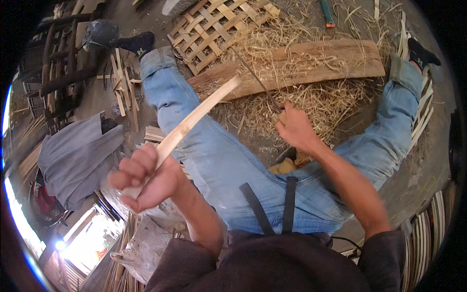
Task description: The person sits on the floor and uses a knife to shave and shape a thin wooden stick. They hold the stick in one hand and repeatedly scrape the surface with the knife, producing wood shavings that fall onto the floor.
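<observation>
Left fingers [141, 163] clasp wood strip [195, 116], lower part hidden; right fingers [290, 113] clench knife [258, 79], hilt [282, 117] mostly covered.

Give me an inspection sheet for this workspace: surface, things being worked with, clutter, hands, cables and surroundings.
Surface: grey floor, partly covered in curly shavings; a wooden board lies among them.
Things: pale wooden strip, tilted; thin-bladed tool, its blade apart from the strip in this view.
Clutter: woven lattice, green-handled tool, loose slats.
Hands: left hand closed around the strip's lower end; right hand closed around the tool's handle.
Cables: one thin dark cord, lower right.
Surroundings: grey cloth at left; long strips at lower right.
</observation>
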